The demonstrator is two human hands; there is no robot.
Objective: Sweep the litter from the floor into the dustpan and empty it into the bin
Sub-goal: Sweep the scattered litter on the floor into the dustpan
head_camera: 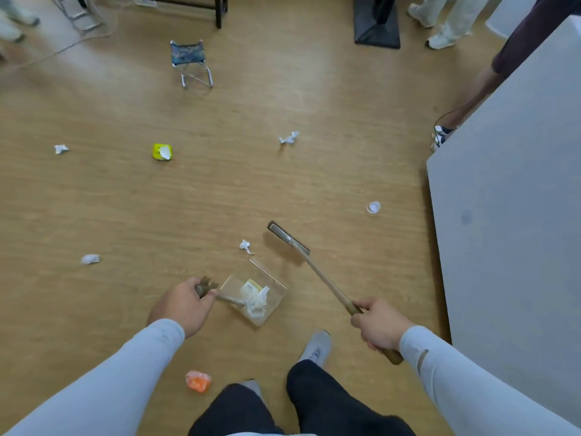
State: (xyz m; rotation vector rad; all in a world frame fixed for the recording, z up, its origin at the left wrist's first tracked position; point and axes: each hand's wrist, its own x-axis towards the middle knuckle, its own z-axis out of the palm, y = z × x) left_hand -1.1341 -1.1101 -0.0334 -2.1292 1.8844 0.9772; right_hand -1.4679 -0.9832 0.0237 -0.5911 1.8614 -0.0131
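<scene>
**A shared workroom or studio**

Wood-look vinyl floor (pixel 220 190), a big grey table (pixel 515 215) at its edge. Beyond the table stand a black equipment base (pixel 377 26), a folding camp stool (pixel 191 61), cables, and bystanders' legs (pixel 440 17).

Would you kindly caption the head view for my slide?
Left hand holds clear dustpan; right hand aims broom at paper scrap.

dustpan (pixel 254 294) left of broom head (pixel 288 238), paper scrap (pixel 246 246) between them, wrappers (pixel 255 298) inside dustpan
</scene>
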